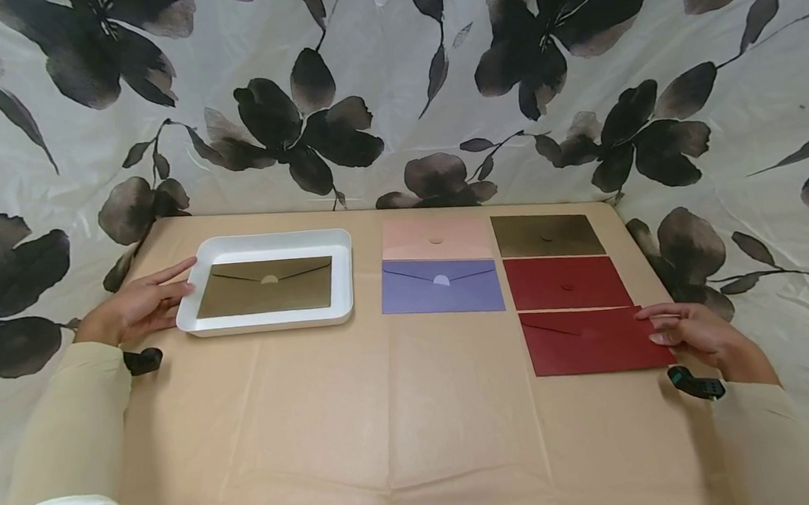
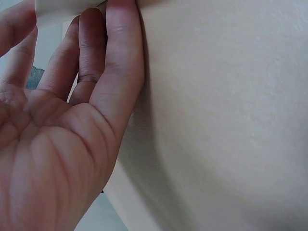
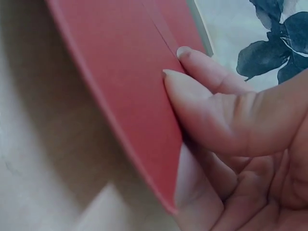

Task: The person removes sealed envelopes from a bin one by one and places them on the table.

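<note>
My left hand [image 1: 142, 304] touches the left end of a white rectangular tray [image 1: 341, 280], its fingers fairly straight. In the left wrist view the fingers [image 2: 122, 53] reach up to the tray's pale edge [image 2: 67, 10]. Inside the tray lies a gold envelope [image 1: 266, 293] with a small pale half-round at its flap. My right hand [image 1: 702, 337] pinches the right end of the nearest red envelope [image 1: 587, 345]. In the right wrist view the thumb [image 3: 202, 106] presses on that envelope's face [image 3: 120, 82], with other fingers at its edge and underneath.
Behind the held envelope lie another red envelope [image 1: 555, 285] and an olive-gold envelope [image 1: 544, 236]. To their left are a blue-violet envelope [image 1: 414, 287] and a pink envelope [image 1: 425, 239]. A tan cover [image 1: 332, 422] lies over the table, with black-flowered cloth [image 1: 396, 128] beyond.
</note>
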